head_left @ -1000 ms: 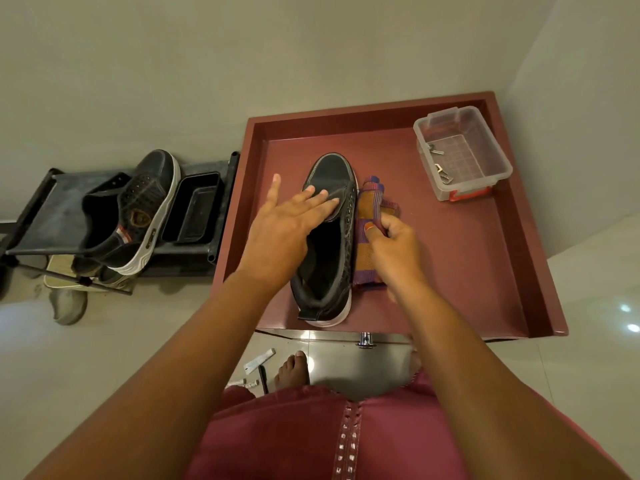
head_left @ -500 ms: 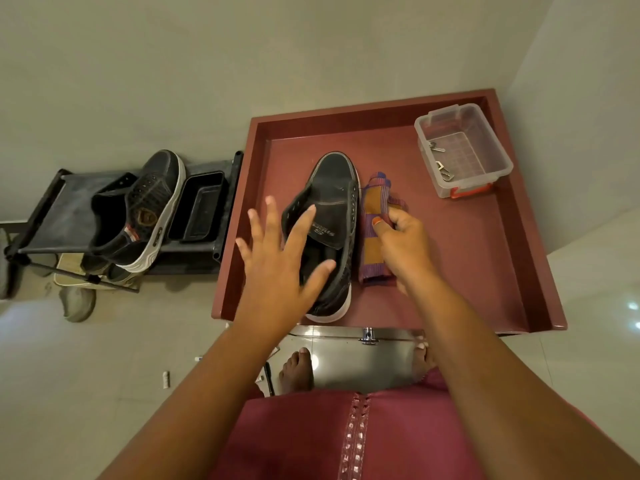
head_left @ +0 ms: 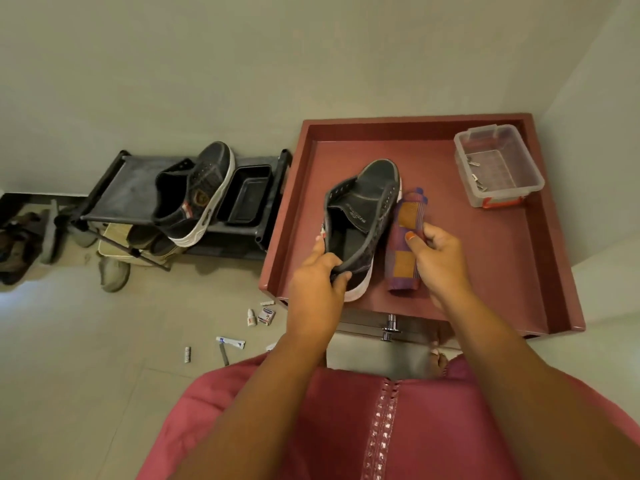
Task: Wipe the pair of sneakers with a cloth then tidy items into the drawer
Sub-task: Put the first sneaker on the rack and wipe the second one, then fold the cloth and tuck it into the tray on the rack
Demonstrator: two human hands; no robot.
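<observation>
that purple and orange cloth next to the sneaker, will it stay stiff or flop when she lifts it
Probably floppy: the folded cloth looks like soft woven fabric, and its far end is rumpled. It may unfold if lifted by one edge, since the right hand pinches only its side. It is likely light and, lying flat on the maroon tray, unlikely to roll.

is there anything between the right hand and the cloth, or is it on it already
Nothing visible stands between them. The right hand already touches the folded cloth, thumb and fingers pinching its right edge where it lies on the red tray beside the sneaker, which the left hand grips at the heel.
</observation>
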